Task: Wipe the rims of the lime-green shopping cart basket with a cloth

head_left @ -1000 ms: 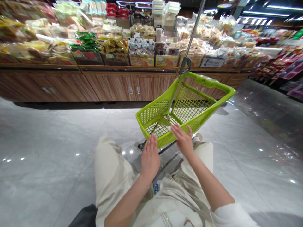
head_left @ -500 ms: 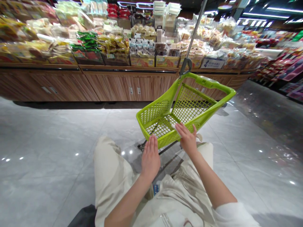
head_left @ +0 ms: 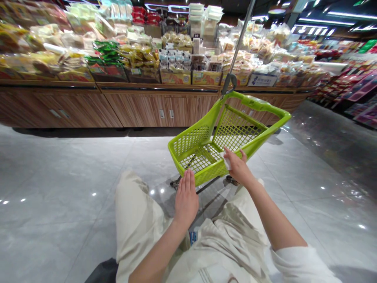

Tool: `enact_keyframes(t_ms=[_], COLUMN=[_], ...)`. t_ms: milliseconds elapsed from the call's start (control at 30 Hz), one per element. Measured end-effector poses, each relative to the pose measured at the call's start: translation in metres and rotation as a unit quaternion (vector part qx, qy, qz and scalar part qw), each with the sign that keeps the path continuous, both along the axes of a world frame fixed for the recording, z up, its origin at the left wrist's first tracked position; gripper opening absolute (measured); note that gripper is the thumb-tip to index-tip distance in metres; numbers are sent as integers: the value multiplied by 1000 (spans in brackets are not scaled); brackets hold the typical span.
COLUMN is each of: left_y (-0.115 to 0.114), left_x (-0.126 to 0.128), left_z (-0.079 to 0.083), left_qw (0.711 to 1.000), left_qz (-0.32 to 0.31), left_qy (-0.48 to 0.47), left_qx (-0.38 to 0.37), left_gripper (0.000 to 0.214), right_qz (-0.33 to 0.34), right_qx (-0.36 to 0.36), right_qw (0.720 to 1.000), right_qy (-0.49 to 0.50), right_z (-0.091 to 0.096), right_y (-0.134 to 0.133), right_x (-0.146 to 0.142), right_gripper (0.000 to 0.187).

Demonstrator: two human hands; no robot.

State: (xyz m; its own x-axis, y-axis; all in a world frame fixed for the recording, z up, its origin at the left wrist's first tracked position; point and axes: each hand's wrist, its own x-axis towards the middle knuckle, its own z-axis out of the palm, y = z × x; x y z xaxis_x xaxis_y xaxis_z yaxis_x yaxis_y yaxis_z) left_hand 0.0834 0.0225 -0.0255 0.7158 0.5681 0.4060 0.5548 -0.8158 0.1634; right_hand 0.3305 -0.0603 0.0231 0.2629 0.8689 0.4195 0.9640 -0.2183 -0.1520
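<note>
One lime-green plastic mesh shopping basket (head_left: 206, 157), empty of goods, tilted on its wheeled frame above the polished floor, just in front of the person's knees, with one thin metal pole (head_left: 240, 39) rising from its far corner to a black hook-shaped fitting (head_left: 229, 83). Two bare hands at its near side. Left hand (head_left: 185, 200) open and flat, fingers (head_left: 185, 182) straight and close together, their tips against the near rim. Right hand (head_left: 238, 168) just over the rim's right part, fingers narrowed around one small crumpled white piece of tissue or paper (head_left: 226, 160), its exact material too small to tell. Two small dark casters (head_left: 176, 182) (head_left: 231, 181) under the basket, on pale grey marble-look floor tiles (head_left: 73, 169). Cream loose trousers (head_left: 138, 224) and one white sleeve (head_left: 297, 265) below the hands. Ahead, one long wood-grain display desk (head_left: 165, 110) with metal door pulls, its top crowded with cardboard trays of packaged snacks and pastries (head_left: 176, 67), too many to count. Far right, red and pink packaged goods (head_left: 353, 90) along a separate shelf run.
</note>
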Motion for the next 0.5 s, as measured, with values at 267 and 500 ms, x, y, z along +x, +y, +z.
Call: enact_keyframes(t_ms=[267, 500], left_y=[-2, 1], left_x=[3, 0], left_z=[0, 2], left_qw=[1000, 1000], left_qz=[6, -9], left_qy=[0, 2], left_qx=[-4, -19], left_gripper=[86, 85], right_qz=[-32, 70], right_qx=[60, 54], right_qw=[996, 991], right_qy=[-55, -105], right_z=[-31, -34], right_y=[16, 11], right_x=[-89, -78], right_gripper=[71, 68])
